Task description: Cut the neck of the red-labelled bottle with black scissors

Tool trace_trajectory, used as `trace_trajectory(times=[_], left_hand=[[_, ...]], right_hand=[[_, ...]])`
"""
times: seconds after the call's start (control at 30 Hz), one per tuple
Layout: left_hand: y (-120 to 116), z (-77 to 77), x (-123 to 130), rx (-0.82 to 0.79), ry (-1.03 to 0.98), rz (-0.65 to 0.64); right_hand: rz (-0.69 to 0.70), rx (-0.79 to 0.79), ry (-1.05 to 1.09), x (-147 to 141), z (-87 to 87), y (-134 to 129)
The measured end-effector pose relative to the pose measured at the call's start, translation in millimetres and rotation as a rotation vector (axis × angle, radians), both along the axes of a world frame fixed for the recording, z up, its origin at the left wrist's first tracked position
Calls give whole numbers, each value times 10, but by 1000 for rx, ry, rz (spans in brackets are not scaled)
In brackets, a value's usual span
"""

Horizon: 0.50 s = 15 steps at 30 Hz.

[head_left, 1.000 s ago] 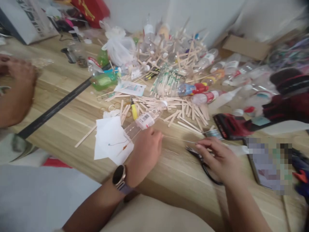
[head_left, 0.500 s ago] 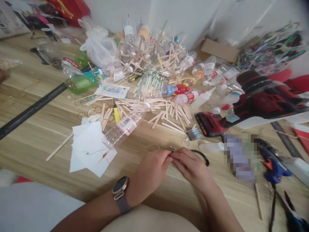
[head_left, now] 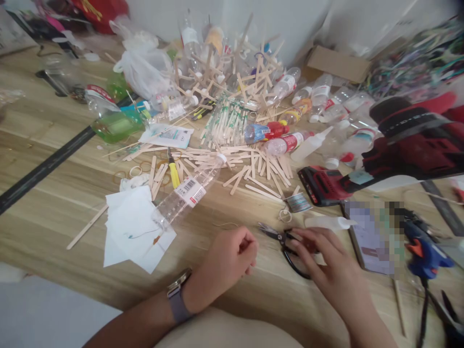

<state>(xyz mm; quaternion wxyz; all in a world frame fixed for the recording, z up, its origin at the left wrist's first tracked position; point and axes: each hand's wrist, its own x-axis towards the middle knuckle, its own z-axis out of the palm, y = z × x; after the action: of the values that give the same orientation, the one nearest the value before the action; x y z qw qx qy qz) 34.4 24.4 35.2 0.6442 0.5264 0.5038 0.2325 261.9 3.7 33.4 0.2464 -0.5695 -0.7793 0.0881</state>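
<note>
My left hand [head_left: 226,266], with a watch [head_left: 179,285] on its wrist, is closed, thumb against curled fingers. Whatever it may pinch is hidden. My right hand [head_left: 329,263] has its thumb and fingers around the black handles of small scissors [head_left: 280,237]. Their blades point left, towards my left hand, slightly parted. A thin pale thread [head_left: 226,224] lies just beyond my left hand. Left of it, a clear plastic bottle [head_left: 190,191] lies across white paper sheets [head_left: 126,227].
Wooden sticks [head_left: 232,159] and several plastic bottles [head_left: 290,142] crowd the back. A red-black power tool [head_left: 337,186] stands at right, near a thread spool [head_left: 299,202], a phone [head_left: 369,241] and a blue glue gun [head_left: 424,256]. A yellow-handled cutter [head_left: 174,174] lies left of the bottle.
My hands have come apart. The right hand has moved right onto the scissors' handles, and the scissors now show more fully. My left hand stays near its place, fingers curled.
</note>
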Motion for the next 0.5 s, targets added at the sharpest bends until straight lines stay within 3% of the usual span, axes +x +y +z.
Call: trace_trajectory(times=[0.13,0.27,0.43,0.5], left_hand=[[-41,34,-18,-30,-131,-5],[-97,120,-33,89,-135,-183],[-117,184,-22,274,-38,-366],[-121,185,-23,329,-33,-402]], right_hand=[[103,-53,-203,318,-129,-115],[174,-24,-241,382,-207,-146],[176,47,-169,106,11,-226],[273,2,-74,-27,117,-267]])
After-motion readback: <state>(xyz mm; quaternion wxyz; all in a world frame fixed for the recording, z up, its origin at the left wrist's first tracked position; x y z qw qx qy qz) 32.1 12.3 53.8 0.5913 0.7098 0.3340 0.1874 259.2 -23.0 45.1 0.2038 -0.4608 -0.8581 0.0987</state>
